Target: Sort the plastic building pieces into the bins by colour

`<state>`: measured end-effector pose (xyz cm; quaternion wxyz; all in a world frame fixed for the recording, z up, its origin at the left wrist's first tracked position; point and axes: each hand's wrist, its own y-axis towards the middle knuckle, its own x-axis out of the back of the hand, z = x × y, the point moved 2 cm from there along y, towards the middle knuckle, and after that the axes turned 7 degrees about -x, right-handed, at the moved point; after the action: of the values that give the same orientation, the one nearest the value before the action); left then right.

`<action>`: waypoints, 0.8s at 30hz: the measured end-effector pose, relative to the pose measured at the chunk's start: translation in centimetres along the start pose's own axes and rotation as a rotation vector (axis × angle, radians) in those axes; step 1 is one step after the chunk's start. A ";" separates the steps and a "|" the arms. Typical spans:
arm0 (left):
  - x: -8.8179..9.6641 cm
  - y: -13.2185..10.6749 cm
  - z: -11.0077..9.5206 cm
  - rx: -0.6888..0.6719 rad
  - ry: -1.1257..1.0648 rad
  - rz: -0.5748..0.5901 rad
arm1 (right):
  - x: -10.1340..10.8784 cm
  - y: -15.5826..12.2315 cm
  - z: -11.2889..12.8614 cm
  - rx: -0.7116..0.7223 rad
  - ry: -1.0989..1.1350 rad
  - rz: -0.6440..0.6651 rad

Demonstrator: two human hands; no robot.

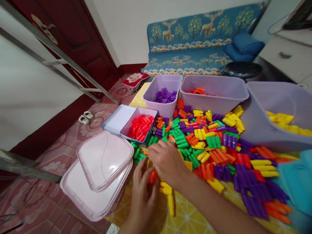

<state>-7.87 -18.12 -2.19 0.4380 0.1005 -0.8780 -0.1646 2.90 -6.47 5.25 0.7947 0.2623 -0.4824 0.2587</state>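
Note:
Small plastic pieces shaped like joined tubes, in green, yellow, orange, red and purple, lie heaped over the table. At the near left edge of the heap, my left hand (142,191) curls its fingers around an orange tube piece (153,177). Just above it, my right hand (168,161) reaches across with fingers bent down and closed; what is in them is hidden. Yellow tube pieces (166,188) lie beside my left hand, and green tube pieces (138,156) are left of my right fingertips. A hinged box (126,130) with red pieces lies open beyond both hands.
Lilac bins hold purple (161,109), orange (214,104) and yellow pieces (253,126) along the back. Stacked pale lids (97,191) stick out over the table's left edge. A turquoise object (294,185) stands at right. A metal ladder (60,53) leans at left.

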 end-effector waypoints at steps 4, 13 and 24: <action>-1.2 -0.3 0.4 -0.064 -0.047 0.084 | -2.9 2.5 1.8 0.023 0.141 0.095; -0.6 0.1 -0.4 -0.053 -0.093 0.022 | -4.6 4.8 3.4 0.060 -0.120 0.066; -0.2 -0.3 -1.1 -0.198 -0.178 0.028 | -6.0 3.2 3.7 0.029 -0.211 0.012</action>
<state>-6.90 -18.53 -1.87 0.3683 0.0293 -0.8943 -0.2525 -3.97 -7.58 1.85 0.7341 0.2964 -0.5612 0.2412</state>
